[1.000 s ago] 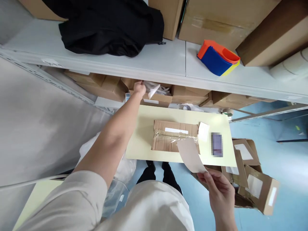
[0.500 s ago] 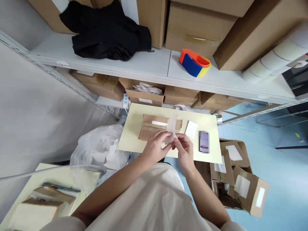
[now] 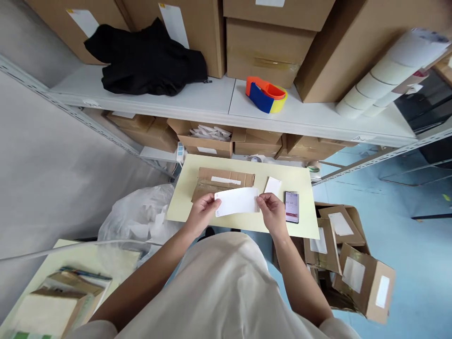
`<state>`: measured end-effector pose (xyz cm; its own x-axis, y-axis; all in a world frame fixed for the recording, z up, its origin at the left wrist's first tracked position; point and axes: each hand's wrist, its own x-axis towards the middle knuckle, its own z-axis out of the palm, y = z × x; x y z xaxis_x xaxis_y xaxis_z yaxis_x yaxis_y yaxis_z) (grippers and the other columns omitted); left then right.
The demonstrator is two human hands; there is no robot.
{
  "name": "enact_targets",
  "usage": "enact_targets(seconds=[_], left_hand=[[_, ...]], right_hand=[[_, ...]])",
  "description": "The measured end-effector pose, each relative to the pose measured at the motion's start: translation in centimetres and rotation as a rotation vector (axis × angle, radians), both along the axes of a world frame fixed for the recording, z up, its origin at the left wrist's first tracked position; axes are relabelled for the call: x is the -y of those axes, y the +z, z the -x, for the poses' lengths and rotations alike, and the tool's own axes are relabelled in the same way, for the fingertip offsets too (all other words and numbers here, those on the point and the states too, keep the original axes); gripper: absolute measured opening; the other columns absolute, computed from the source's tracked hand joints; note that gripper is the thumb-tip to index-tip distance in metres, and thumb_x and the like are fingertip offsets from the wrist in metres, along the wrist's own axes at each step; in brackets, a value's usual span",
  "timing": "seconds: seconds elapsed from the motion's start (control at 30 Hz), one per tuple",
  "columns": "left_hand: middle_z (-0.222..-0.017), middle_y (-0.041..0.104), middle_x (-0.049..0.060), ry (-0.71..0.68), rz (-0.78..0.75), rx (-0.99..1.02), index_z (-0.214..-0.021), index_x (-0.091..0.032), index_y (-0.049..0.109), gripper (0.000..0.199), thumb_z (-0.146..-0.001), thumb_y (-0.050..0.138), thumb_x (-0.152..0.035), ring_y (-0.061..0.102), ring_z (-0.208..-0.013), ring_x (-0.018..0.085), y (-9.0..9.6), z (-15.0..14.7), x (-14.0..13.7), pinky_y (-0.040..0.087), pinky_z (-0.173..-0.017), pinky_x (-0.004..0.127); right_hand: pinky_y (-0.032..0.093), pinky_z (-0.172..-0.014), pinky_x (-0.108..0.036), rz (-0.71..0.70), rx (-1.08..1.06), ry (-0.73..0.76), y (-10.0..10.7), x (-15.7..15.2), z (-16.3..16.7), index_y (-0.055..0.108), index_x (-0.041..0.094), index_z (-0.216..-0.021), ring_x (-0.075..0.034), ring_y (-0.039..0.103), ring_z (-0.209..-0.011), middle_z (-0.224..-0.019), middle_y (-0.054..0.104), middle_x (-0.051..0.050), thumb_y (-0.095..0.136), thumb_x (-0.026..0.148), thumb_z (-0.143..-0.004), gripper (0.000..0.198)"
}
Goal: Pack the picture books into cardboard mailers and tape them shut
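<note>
A white label sheet (image 3: 237, 201) is stretched flat between my two hands, above the front part of a pale yellow table (image 3: 219, 161). My left hand (image 3: 203, 210) pinches its left end, and my right hand (image 3: 272, 210) pinches the right end. Just behind the sheet lies a taped cardboard box (image 3: 205, 183) with a white strip label (image 3: 226, 181) on top; the sheet hides part of its front. Right of the box rests a small stack of white paper (image 3: 273, 185). A phone (image 3: 292, 207) with a lit screen lies beyond my right hand.
A grey shelf (image 3: 148, 103) spans the back, bearing a black garment (image 3: 151, 63), a coloured ring-shaped band (image 3: 266, 95) and white rolls (image 3: 381, 77). Clear plastic bags (image 3: 130, 216) stand at left. Labelled cardboard boxes (image 3: 363, 273) are piled on the right.
My hands have moved apart, and the sheet has gone from upright at the fingertips to spread out level between them. The view has shifted slightly.
</note>
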<state>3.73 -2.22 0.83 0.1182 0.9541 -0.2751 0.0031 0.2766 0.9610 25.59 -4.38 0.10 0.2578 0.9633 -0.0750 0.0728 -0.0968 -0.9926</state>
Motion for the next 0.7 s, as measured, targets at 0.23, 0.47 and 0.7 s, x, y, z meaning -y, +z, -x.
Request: enact_targets(seconds=[0.23, 0.47, 0.7], left_hand=[[-0.081, 0.066, 0.003, 0.125, -0.058, -0.333, -0.074, -0.018, 0.065, 0.024, -0.073, 0.065, -0.042, 0.062, -0.080, 0.018, -2.8, 1.3, 1.2, 0.050, -0.066, 0.026], [-0.074, 0.065, -0.001, 0.089, -0.079, -0.300, -0.126, -0.018, 0.052, 0.060, -0.071, 0.069, -0.034, 0.062, -0.066, 0.013, -4.2, 3.1, -2.9, 0.050, -0.065, 0.025], [-0.113, 0.060, 0.007, 0.136, -0.223, -0.577, -0.134, -0.019, 0.041, 0.071, -0.070, 0.072, -0.021, 0.062, -0.060, 0.007, -6.4, 3.3, -7.6, 0.053, -0.068, 0.026]], right_hand=[[0.039, -0.056, -0.026, 0.128, 0.006, -0.046, -2.1, 2.3, 2.1, 0.060, 0.018, -0.079, -0.012, 0.047, -0.059, -0.067, 0.057, 0.000, 0.062, 0.047, -0.081, 0.029], [0.041, -0.054, -0.026, 0.161, 0.032, -0.083, -4.5, -0.9, 3.5, 0.060, 0.018, -0.079, -0.013, 0.049, -0.058, -0.066, 0.059, -0.001, 0.060, 0.051, -0.079, 0.033], [0.042, -0.064, -0.030, 0.167, 0.404, -0.126, -6.3, -4.7, 5.0, 0.052, 0.021, -0.104, -0.018, 0.059, -0.064, -0.070, 0.065, 0.000, 0.056, 0.041, -0.081, 0.031]])
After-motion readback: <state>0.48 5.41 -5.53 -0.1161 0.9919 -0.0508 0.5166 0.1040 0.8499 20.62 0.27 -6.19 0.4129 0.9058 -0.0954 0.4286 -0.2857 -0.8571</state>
